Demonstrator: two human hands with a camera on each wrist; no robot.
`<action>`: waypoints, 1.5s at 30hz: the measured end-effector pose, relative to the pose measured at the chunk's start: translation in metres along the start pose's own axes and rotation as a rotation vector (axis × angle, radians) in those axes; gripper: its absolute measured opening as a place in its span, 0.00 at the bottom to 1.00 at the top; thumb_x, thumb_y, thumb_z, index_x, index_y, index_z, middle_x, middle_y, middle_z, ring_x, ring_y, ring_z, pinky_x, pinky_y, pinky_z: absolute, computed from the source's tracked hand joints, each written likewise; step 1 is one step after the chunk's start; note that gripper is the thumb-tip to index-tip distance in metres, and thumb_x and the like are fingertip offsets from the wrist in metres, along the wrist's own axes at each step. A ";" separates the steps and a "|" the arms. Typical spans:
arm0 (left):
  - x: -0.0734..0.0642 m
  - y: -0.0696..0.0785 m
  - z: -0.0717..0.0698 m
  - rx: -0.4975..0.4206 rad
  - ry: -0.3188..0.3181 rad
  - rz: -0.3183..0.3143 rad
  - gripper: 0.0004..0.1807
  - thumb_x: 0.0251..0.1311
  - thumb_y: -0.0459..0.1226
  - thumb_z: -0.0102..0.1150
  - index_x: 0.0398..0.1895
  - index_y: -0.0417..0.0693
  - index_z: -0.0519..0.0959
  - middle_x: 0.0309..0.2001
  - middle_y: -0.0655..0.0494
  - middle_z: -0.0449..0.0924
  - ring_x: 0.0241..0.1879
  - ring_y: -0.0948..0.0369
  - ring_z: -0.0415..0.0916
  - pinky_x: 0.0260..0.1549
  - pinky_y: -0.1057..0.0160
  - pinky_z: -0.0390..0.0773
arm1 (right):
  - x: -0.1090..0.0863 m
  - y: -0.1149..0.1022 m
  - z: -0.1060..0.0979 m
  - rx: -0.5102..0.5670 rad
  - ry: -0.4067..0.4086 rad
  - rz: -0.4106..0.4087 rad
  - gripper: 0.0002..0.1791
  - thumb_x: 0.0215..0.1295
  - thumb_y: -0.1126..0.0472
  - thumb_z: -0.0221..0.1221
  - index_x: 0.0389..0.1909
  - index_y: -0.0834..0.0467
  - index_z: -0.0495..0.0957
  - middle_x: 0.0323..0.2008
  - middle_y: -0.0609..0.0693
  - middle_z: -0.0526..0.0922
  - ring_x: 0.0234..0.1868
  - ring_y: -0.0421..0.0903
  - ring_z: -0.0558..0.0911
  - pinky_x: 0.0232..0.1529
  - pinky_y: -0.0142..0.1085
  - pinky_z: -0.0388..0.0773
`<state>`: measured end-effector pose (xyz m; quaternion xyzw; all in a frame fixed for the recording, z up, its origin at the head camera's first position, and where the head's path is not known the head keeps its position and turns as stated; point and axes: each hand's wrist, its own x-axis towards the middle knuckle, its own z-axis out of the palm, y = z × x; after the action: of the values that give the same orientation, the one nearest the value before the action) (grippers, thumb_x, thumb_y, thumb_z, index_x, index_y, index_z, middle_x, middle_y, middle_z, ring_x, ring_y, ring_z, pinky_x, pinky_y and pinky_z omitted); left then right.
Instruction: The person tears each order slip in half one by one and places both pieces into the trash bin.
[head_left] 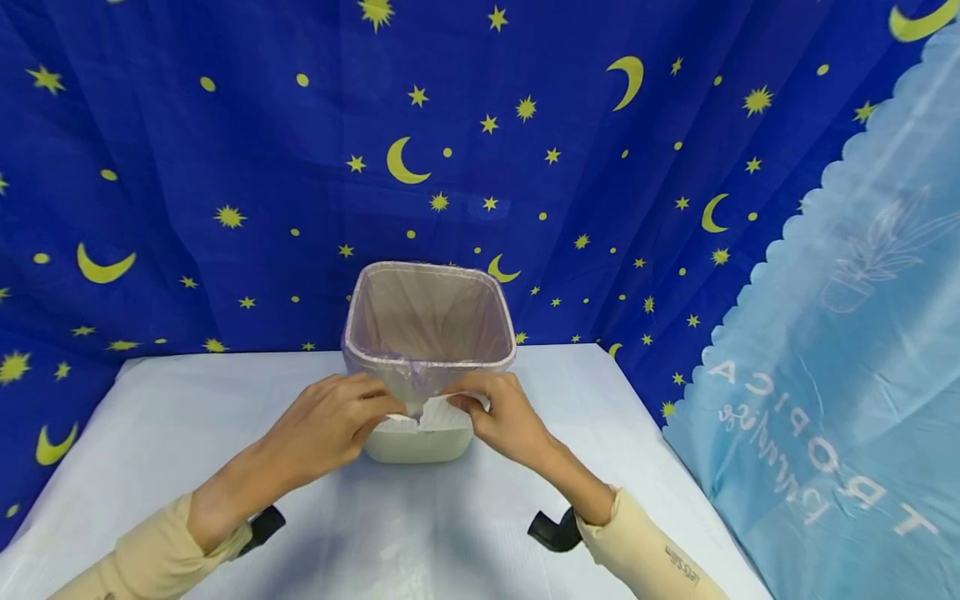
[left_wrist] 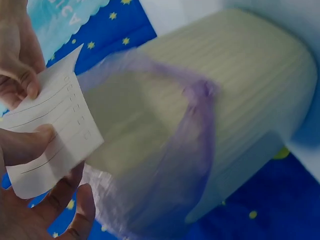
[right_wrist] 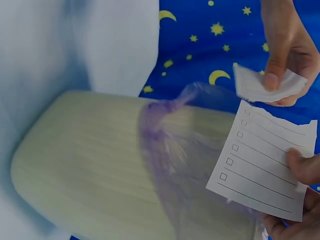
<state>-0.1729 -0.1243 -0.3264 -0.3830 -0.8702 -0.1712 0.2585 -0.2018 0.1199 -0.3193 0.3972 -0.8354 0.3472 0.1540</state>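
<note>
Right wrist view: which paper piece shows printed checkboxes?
The lined paper piece, held by the right hand: its column of checkboxes faces this camera. The other paper piece, in the left hand, shows none from here.

We count 1 left hand [head_left: 330, 425], 1 right hand [head_left: 506, 412], 2 paper pieces [right_wrist: 262, 165], 6 checkboxes [right_wrist: 235, 147] on the bigger piece in the right wrist view, 1 bin [head_left: 420, 447], 1 purple-tinted bag [left_wrist: 201, 95], 2 sleeves [head_left: 153, 542], 2 black wrist fittings [head_left: 553, 532], 1 white tabletop [head_left: 585, 400], 1 dark-blue backdrop [head_left: 240, 150], 1 light-blue cloth [head_left: 795, 350].
</note>
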 end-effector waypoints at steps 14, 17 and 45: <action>0.038 -0.017 -0.030 -0.052 -0.023 -0.075 0.16 0.57 0.24 0.62 0.43 0.52 0.87 0.36 0.57 0.84 0.31 0.61 0.78 0.28 0.61 0.77 | 0.034 0.005 -0.021 -0.007 0.114 0.050 0.07 0.59 0.74 0.61 0.35 0.64 0.86 0.34 0.53 0.86 0.37 0.46 0.84 0.34 0.34 0.78; 0.048 -0.022 -0.033 -0.058 -0.045 -0.111 0.18 0.59 0.23 0.59 0.44 0.52 0.86 0.35 0.56 0.83 0.32 0.59 0.77 0.28 0.59 0.76 | 0.043 0.007 -0.024 -0.020 0.129 0.065 0.07 0.60 0.73 0.61 0.36 0.64 0.86 0.35 0.54 0.87 0.38 0.47 0.84 0.35 0.34 0.78; 0.099 -0.068 -0.024 -0.132 -0.229 -0.329 0.13 0.64 0.30 0.58 0.51 0.39 0.83 0.41 0.41 0.85 0.16 0.61 0.70 0.20 0.61 0.68 | 0.094 0.048 -0.030 -0.132 0.023 0.176 0.06 0.61 0.72 0.59 0.34 0.65 0.85 0.34 0.55 0.87 0.35 0.46 0.81 0.41 0.36 0.78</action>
<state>-0.2734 -0.1224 -0.2563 -0.2689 -0.9316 -0.2229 0.1009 -0.2992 0.1096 -0.2699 0.3075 -0.8862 0.3083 0.1584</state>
